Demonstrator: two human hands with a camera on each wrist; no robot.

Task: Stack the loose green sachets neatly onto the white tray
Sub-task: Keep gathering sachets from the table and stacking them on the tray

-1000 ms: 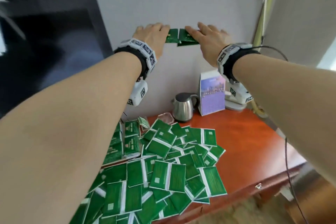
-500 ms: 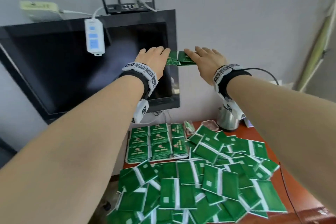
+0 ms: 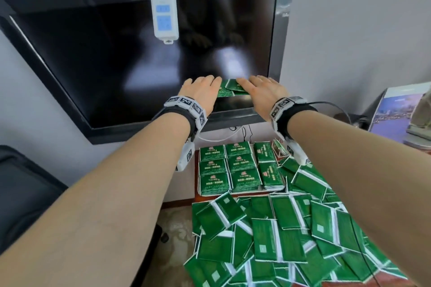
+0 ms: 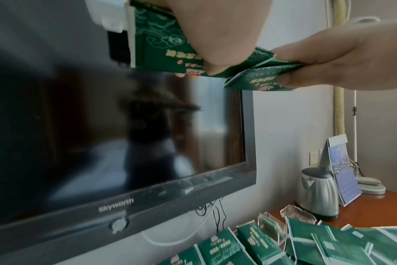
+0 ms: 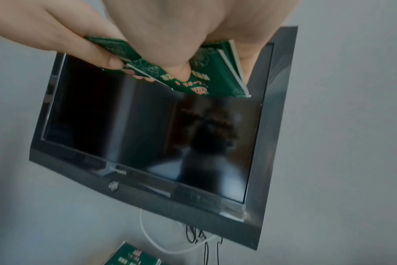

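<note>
Both hands hold a small bundle of green sachets (image 3: 229,87) up in the air in front of the TV screen. My left hand (image 3: 200,91) pinches its left end, thumb underneath (image 4: 206,53). My right hand (image 3: 261,91) pinches the right end, and the bundle (image 5: 206,78) sits fanned and uneven between them. Far below, neat stacks of sachets (image 3: 238,168) fill the white tray (image 3: 202,194), of which only an edge shows. In front of it lies a heap of loose sachets (image 3: 279,235).
A wall-mounted TV (image 3: 140,53) is right behind the hands, with a white power strip (image 3: 163,9) hanging over it. A steel kettle (image 4: 317,193), a calendar (image 4: 342,170) and a clear holder (image 4: 272,227) stand on the wooden table (image 4: 374,202). A dark chair (image 3: 23,193) is at left.
Both hands have come down and leftwards with the sachets still held between them, from in front of the bare wall to the TV screen. The view has swung left onto the tray.
</note>
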